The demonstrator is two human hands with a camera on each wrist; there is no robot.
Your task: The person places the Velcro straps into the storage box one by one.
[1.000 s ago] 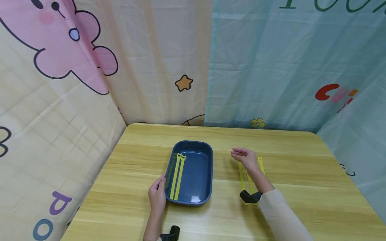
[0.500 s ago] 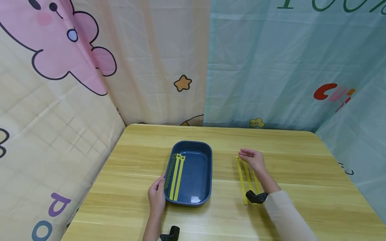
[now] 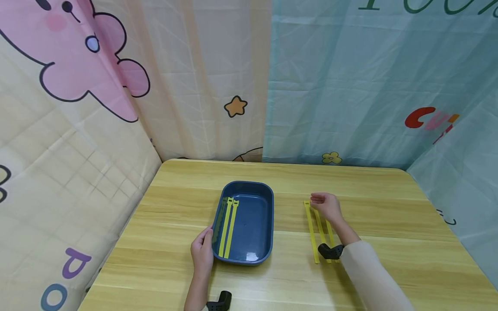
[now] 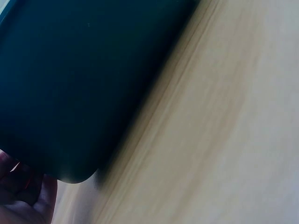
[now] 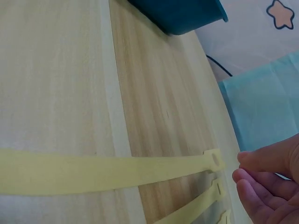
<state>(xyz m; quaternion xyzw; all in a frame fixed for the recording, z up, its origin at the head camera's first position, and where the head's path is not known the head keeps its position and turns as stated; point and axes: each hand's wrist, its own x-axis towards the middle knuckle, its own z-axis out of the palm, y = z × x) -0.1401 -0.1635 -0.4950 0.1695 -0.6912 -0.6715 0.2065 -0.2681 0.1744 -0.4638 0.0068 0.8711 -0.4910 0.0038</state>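
My left hand (image 3: 202,250) grips the near-left side of a blue plastic tray (image 3: 253,229), thumb at the rim. Two flat yellow cable straps (image 3: 231,231) with slotted heads lie lengthwise along its left side. On the table to the right, three similar yellow straps (image 3: 312,235) lie side by side, partly covered by my right hand (image 3: 327,207) and wrist. In the right wrist view, thumb and fingers (image 5: 268,158) hover just beyond the slotted head of the closest strap (image 5: 93,173), apart from it, with nothing visible between them.
The wooden table (image 3: 288,276) carries the tray and straps. A printed curtain (image 3: 330,86) hangs along its back edge, and another patterned cloth (image 3: 78,172) borders the left side. Each wrist wears a black device (image 3: 330,251).
My right hand has moved right and slightly down across the strap heads, uncovering the leftmost strap. My left hand and the tray stay in place.
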